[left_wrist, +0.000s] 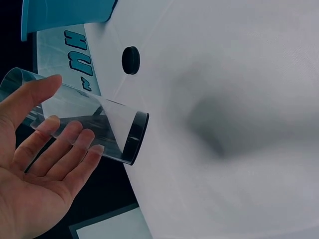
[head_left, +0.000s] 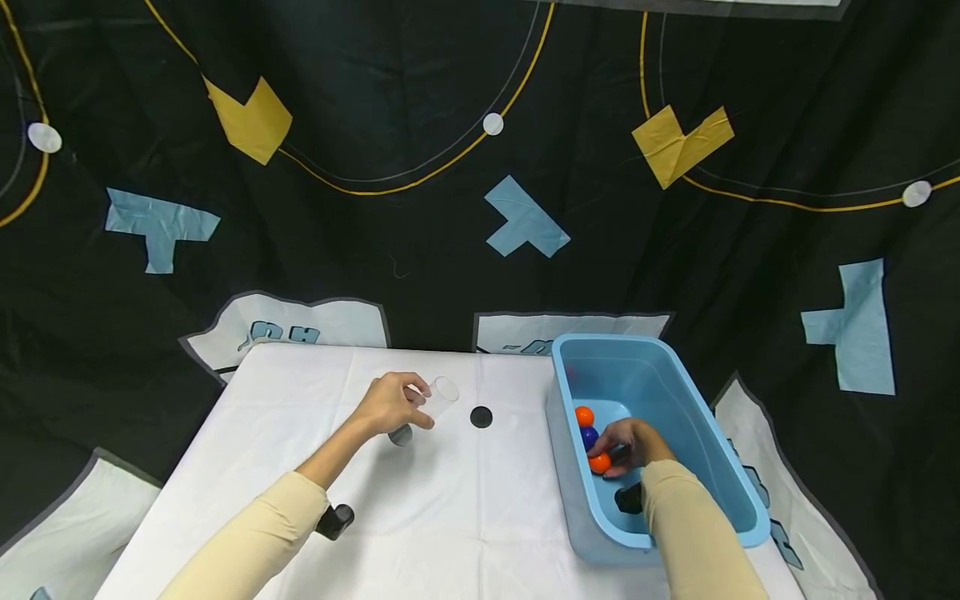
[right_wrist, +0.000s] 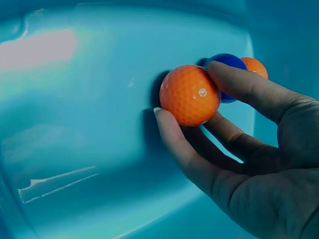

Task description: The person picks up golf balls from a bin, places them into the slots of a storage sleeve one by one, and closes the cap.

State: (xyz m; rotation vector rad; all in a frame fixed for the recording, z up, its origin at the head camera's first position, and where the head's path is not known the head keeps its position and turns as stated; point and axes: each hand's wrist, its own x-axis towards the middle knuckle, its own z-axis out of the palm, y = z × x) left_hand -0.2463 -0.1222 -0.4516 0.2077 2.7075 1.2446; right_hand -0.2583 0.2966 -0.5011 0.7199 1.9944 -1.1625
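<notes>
My left hand (head_left: 392, 403) holds a clear plastic cylinder (left_wrist: 110, 130) above the white table, thumb on one side and fingertips on the other. The cylinder is tilted and looks see-through, with a black base (left_wrist: 137, 138) at one end. Inside the blue bin, my right hand (right_wrist: 264, 164) pinches an orange golf ball (right_wrist: 188, 97) between thumb and fingers. Right beside that ball lie a blue ball (head_left: 589, 437) and another orange ball (head_left: 584, 417), in a row along the bin's left wall.
The blue bin (head_left: 558, 467) stands on the right of the white table (head_left: 442, 500). A round black disc (head_left: 481, 417) lies between the left hand and the bin. Behind the table hangs a dark cloth (head_left: 420, 258) with yellow and blue tape pieces.
</notes>
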